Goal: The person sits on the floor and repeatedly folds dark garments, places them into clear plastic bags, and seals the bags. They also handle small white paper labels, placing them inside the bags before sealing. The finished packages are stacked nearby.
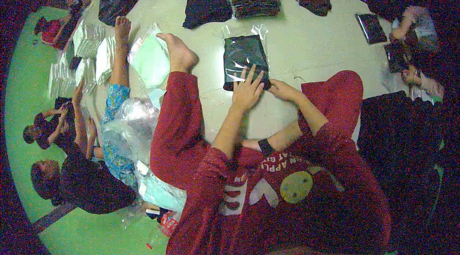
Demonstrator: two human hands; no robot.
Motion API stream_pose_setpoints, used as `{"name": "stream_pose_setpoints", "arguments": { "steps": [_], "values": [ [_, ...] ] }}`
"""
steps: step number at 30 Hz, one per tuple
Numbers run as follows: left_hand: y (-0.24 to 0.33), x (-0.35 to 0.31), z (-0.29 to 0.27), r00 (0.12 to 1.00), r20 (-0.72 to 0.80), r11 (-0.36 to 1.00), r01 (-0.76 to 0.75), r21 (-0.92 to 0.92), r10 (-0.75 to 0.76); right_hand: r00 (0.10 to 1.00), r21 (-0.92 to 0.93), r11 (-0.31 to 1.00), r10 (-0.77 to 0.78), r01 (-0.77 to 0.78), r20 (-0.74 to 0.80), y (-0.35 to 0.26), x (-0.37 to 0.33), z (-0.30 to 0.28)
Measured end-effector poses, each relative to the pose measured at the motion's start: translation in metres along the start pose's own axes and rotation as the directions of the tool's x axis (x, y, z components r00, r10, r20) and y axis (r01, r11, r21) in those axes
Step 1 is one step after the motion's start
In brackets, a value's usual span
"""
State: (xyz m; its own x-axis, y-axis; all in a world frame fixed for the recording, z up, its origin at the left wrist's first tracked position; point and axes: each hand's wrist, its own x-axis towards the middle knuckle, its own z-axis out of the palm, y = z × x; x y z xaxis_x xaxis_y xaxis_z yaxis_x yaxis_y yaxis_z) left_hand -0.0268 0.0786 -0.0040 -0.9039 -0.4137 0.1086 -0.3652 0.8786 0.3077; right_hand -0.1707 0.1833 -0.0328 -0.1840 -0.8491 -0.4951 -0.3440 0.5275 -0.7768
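A folded black garment in a clear plastic bag (244,56) lies on the floor in front of me. Loose clear plastic sticks out past the garment's far end. My left hand (247,93) rests on the near part of the bag, its fingers spread and flat over the plastic. At the near right corner, my right hand (284,91) has its fingers bent in against the bag's edge and appears to pinch it; the fingertips are partly hidden.
Beyond the bag stands a stack of bagged black garments (256,3), with a loose black garment (206,5) beside it. Left of my foot lies a pale green bagged item (151,58). Crumpled clear plastic (136,121) lies by my left leg. Several people sit on both sides.
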Motion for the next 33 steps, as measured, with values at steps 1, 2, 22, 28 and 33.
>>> {"name": "stream_pose_setpoints", "arguments": {
  "steps": [1, 2, 22, 28, 33],
  "values": [
    [0.002, -0.003, -0.007, 0.999, -0.019, 0.999, -0.035, 0.004, 0.035, 0.996, -0.022, 0.996, -0.082, 0.082, 0.022, 0.002, 0.000, -0.001],
    [0.006, -0.007, -0.014, 0.997, -0.043, 0.997, -0.071, 0.000, 0.071, 0.998, -0.041, 0.998, -0.056, 0.057, 0.029, 0.004, 0.000, -0.002],
    [-0.089, 0.000, -0.040, 0.684, 0.502, 0.242, 0.689, -0.683, -0.529, 0.996, -0.152, 0.986, -0.076, 0.067, -0.053, -0.007, -0.009, 0.000],
    [-0.079, -0.017, -0.029, 0.771, 0.313, 0.194, 0.486, -0.852, -0.555, 0.980, -0.197, 0.975, -0.133, 0.102, -0.150, 0.005, -0.004, 0.007],
    [-0.072, -0.037, -0.025, 0.547, 0.547, -0.126, 0.625, -0.771, -0.633, 0.986, -0.088, 0.987, -0.143, 0.136, -0.089, 0.001, -0.006, 0.005]
  ]
}}
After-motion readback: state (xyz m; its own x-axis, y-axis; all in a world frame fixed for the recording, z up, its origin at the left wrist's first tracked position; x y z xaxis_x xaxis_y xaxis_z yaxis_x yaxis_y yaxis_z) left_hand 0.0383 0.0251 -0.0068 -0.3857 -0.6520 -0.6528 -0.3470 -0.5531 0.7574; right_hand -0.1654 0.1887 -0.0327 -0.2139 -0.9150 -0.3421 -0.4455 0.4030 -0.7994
